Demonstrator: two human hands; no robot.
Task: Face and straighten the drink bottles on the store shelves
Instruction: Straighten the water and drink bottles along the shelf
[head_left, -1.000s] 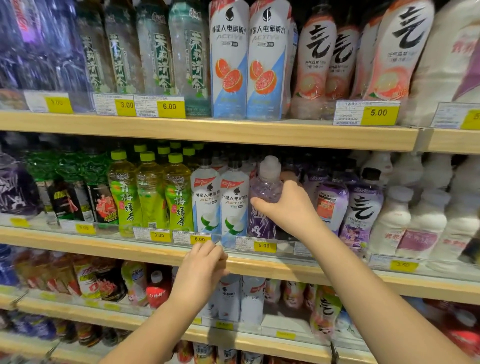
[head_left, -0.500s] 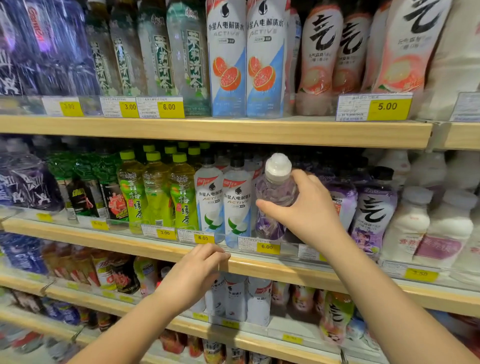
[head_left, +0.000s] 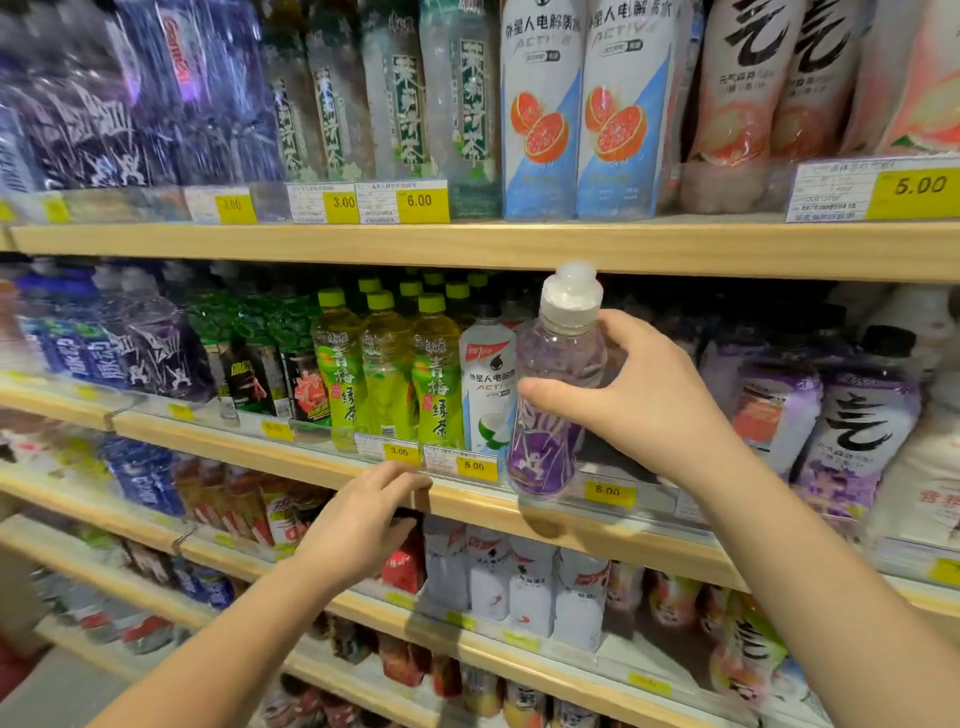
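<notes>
Purple bottle (head_left: 545, 447) looks full, smooth plastic, likely slippery; my right grip (head_left: 639, 405) clasps its waist just above the label. Left grip (head_left: 363, 525) hooks the shelf edge (head_left: 519, 514).

My right hand (head_left: 639, 400) is up high, thumb and fingers curled round the purple bottle (head_left: 545, 447), with the forearm reaching in from the lower right. My left hand (head_left: 358, 525) sits lower, fingers hooked over the shelf edge (head_left: 311, 462) and thumb beneath, its arm stretching up from below.
</notes>
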